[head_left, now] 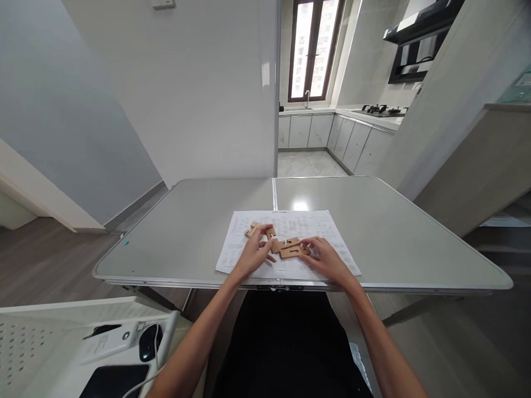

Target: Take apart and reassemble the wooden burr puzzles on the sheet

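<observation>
My left hand (254,255) pinches a small brown wooden puzzle piece (271,232) between thumb and fingers, above a printed sheet (340,262). My right hand (326,258) is closed, with thumb and index finger on the right end of a slotted wooden piece (290,252). A second notched wooden piece (289,243) lies just behind it, and a short wooden block (275,246) is at their left end. Lighter wooden pieces (251,228) lie beyond my left fingers, partly hidden by them.
The sheet lies at the near edge of a grey folding table (373,226) with a centre seam. At lower left, a white basket (124,307) holds a black mouse (150,342), a white box (110,342) and a dark flat object (116,381). A kitchen is behind.
</observation>
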